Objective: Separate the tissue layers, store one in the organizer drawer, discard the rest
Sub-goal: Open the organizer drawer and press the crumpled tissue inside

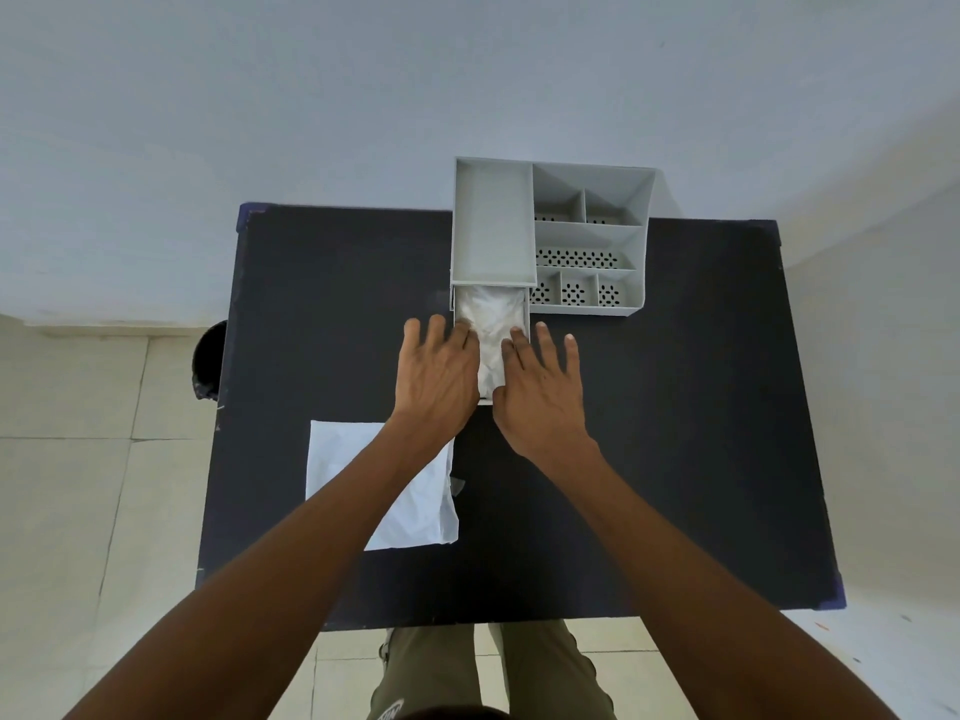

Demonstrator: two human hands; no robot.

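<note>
Fingers spread and flat, gripping nothing: the left hand and the right hand both press down with open palms on the crumpled tissue layer lying inside the pulled-out drawer, one hand on each side of it. The spread looks meant to flatten the fluffy sheet so it sits below the drawer walls and will not snag when the drawer slides in. The drawer juts toward the person from under the long tray of the grey organizer, whose small perforated compartments stand to the right. The organizer sits at the far edge of the dark table, against the wall. Nearer the person, partly under the left forearm, a second white tissue sheet lies flat on the table, apparently the part left to throw away. A dark bin shows just off the table's left edge, a likely spot for it. Storing seems nearly done; closing the drawer and discarding remain.
</note>
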